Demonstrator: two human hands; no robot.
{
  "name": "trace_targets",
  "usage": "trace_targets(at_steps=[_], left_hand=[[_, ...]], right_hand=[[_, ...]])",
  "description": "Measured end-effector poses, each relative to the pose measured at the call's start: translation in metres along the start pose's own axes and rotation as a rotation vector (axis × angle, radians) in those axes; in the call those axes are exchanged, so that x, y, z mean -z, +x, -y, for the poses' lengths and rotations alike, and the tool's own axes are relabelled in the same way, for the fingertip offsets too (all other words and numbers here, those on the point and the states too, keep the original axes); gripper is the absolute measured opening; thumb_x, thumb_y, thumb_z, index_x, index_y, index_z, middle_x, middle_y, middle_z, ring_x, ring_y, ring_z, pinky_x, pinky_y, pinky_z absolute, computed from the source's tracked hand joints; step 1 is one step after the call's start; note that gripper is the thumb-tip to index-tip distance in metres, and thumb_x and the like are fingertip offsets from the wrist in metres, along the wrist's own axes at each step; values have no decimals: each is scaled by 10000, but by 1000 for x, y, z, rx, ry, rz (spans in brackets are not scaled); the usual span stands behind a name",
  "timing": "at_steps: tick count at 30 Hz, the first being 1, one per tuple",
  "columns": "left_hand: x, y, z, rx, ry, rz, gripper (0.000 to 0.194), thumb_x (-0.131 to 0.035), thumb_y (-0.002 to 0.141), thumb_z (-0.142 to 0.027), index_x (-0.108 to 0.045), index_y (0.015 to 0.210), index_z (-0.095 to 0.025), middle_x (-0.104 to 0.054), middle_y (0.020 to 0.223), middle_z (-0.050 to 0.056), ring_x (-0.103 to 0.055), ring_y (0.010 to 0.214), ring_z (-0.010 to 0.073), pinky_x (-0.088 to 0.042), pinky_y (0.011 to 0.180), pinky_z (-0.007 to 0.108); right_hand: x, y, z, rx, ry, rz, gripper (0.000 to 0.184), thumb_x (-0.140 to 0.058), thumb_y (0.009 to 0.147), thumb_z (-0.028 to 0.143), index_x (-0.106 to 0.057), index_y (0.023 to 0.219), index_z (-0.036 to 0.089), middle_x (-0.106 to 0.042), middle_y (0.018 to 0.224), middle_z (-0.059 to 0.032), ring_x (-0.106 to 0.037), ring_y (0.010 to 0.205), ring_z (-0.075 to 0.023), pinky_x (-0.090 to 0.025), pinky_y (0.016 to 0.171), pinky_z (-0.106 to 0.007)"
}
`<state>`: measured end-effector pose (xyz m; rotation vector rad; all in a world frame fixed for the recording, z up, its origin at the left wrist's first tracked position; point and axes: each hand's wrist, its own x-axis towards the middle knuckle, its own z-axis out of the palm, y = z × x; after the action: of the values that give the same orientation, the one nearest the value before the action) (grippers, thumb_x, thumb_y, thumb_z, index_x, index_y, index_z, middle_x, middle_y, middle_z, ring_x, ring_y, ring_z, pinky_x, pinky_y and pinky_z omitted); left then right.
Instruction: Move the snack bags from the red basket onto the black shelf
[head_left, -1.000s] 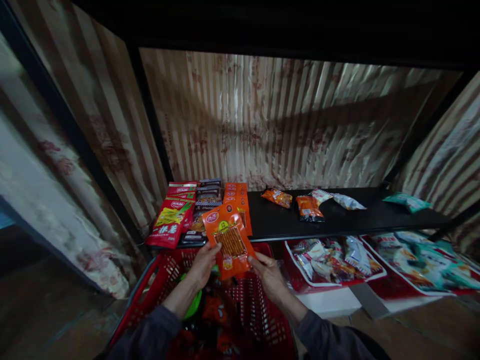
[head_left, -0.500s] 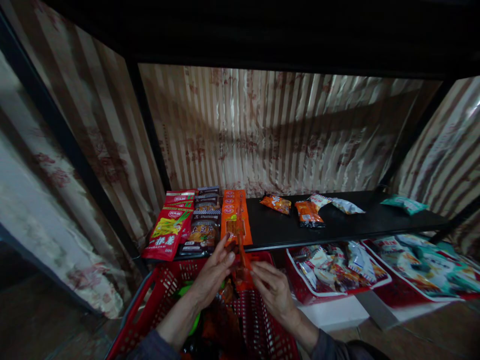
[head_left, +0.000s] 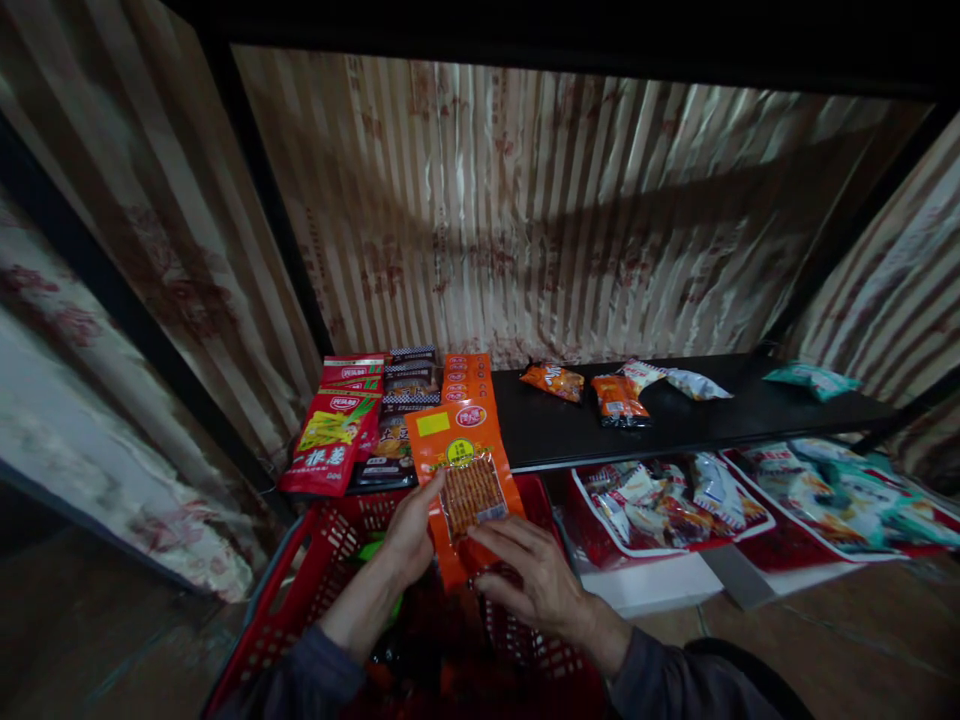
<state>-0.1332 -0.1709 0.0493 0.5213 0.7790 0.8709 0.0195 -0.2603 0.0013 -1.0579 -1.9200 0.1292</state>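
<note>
An orange snack packet with a clear window showing brown sticks is held up above the red basket. My left hand grips its left edge, thumb on the front. My right hand lies against the lower right of the packet, fingers bent over its front; whether they pinch it is hard to see. Just behind, on the black shelf, several matching orange packets overlap in a row. Left of them stand dark potato-chip packets and red packets with green stalks.
Small orange bags, pale bags and a green bag lie along the black shelf. Below stand red bins with white rims, one with mixed snack bags, another with green ones. A shelf post rises at left before striped curtains.
The orange packet has been turned edge-on, then round to its other face, showing a yellow label and a barcode. My right hand has moved onto its front. The view has tilted slightly down.
</note>
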Motion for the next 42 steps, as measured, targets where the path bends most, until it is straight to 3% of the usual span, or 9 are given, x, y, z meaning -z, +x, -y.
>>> trace_targets(at_steps=[3, 6, 10, 15, 19, 25, 28, 35, 42], left_hand=[[5, 1, -3, 54, -1, 38, 281, -643, 876, -265, -669, 1096, -91, -760, 980, 133, -725, 953, 277, -573, 882, 401], [7, 0, -3, 80, 33, 67, 332, -680, 853, -313, -670, 1112, -104, -762, 967, 131, -731, 934, 287, -581, 866, 410], [7, -2, 2, 123, 71, 107, 356, -682, 853, -350, -676, 1111, -106, -761, 979, 136, -727, 954, 290, -581, 871, 405], [9, -2, 15, 191, 117, 151, 363, -682, 854, -370, -687, 1124, -128, -759, 1006, 131, -712, 1006, 298, -573, 889, 404], [9, -2, 24, 226, 150, 148, 368, -689, 845, -384, -692, 1126, -145, -762, 999, 127, -705, 1024, 309, -571, 893, 424], [10, -2, 27, 195, 199, 154, 321, -724, 816, -348, -716, 1039, -117, -756, 1023, 142, -687, 1064, 321, -552, 929, 452], [11, -1, 27, 174, 209, 178, 325, -753, 791, -336, -724, 1019, -105, -749, 1054, 149, -674, 1090, 317, -532, 965, 436], [6, 0, 12, 123, 137, 62, 319, -680, 859, -324, -692, 1083, -97, -754, 1033, 133, -697, 1043, 288, -548, 942, 417], [11, 8, -6, 80, 64, 49, 450, -568, 923, -408, -608, 1240, -92, -740, 1059, 149, -709, 988, 289, -551, 923, 455]], right_hand=[[6, 4, -6, -256, 87, -237, 289, -529, 948, 338, -669, 1193, 272, -715, 1016, -76, -659, 931, -205, -535, 838, -340], [11, 12, -14, -531, 218, -454, 280, -574, 914, 417, -689, 1098, 240, -698, 977, -69, -636, 907, -206, -513, 824, -326], [14, 19, -25, -803, 593, -518, 436, -692, 789, 547, -682, 1089, 231, -707, 967, -49, -629, 851, -200, -511, 765, -303], [18, 24, -36, -847, 887, -584, 420, -754, 707, 567, -712, 953, 229, -713, 851, -9, -602, 725, -159, -474, 665, -262], [22, 28, -42, -876, 911, -674, 378, -826, 608, 528, -667, 661, 189, -588, 561, 48, -464, 524, -97, -379, 531, -225], [24, 32, -39, -913, 981, -767, 385, -862, 542, 481, -611, 566, 191, -562, 506, 66, -441, 474, -80, -368, 498, -219], [25, 31, -39, -938, 996, -756, 369, -865, 547, 484, -660, 648, 194, -628, 559, 46, -505, 506, -104, -407, 529, -236], [29, 26, -41, -946, 1053, -558, 413, -822, 622, 535, -750, 848, 197, -742, 792, -28, -642, 705, -135, -476, 687, -251], [23, 21, -31, -1010, 1100, -366, 411, -882, 566, 455, -762, 858, 192, -758, 807, -31, -657, 699, -129, -478, 679, -238]])
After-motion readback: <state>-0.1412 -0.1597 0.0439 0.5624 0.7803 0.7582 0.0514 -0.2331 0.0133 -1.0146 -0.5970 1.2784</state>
